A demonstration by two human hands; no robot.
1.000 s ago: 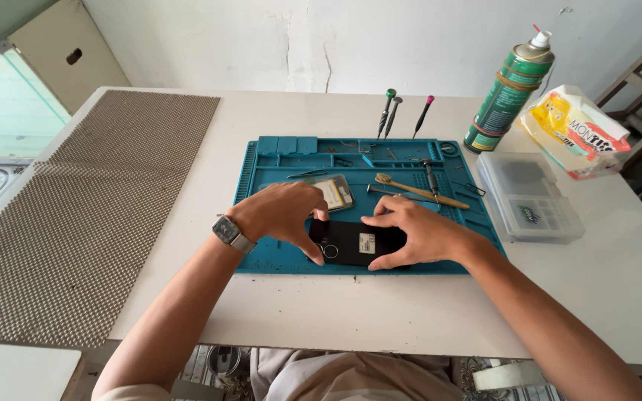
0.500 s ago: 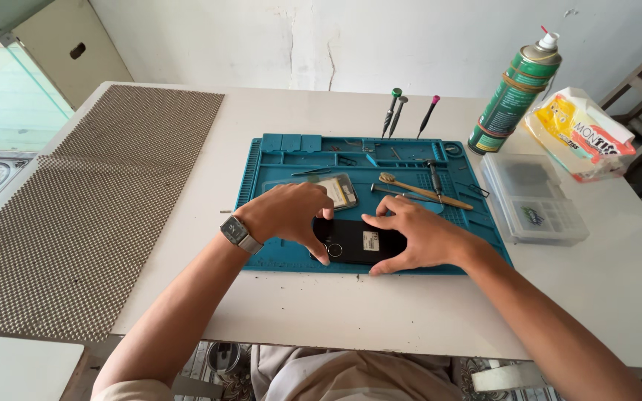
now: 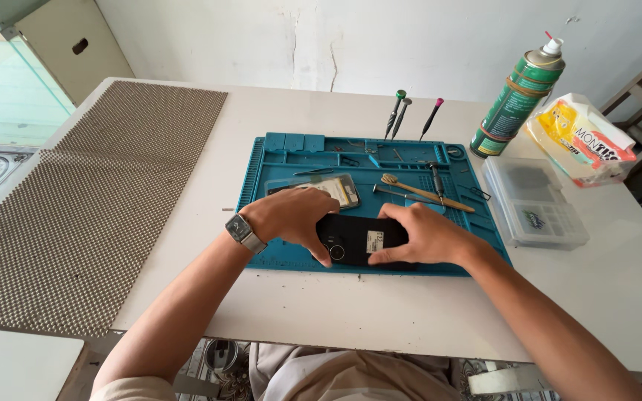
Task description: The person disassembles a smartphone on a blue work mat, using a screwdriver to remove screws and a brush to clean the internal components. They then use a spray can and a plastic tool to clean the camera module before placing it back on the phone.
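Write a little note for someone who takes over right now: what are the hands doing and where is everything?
Left hand: grip on the left end of the black phone, watch on the wrist.
Right hand: grip on the phone's right end.
The phone lies back up on the teal repair mat.
On the mat behind it: a clear flat case, a brush.
Screwdrivers stand at the mat's far edge; spray can and clear parts box to the right.
Done: phone looks closed.
Left: cannot tell.
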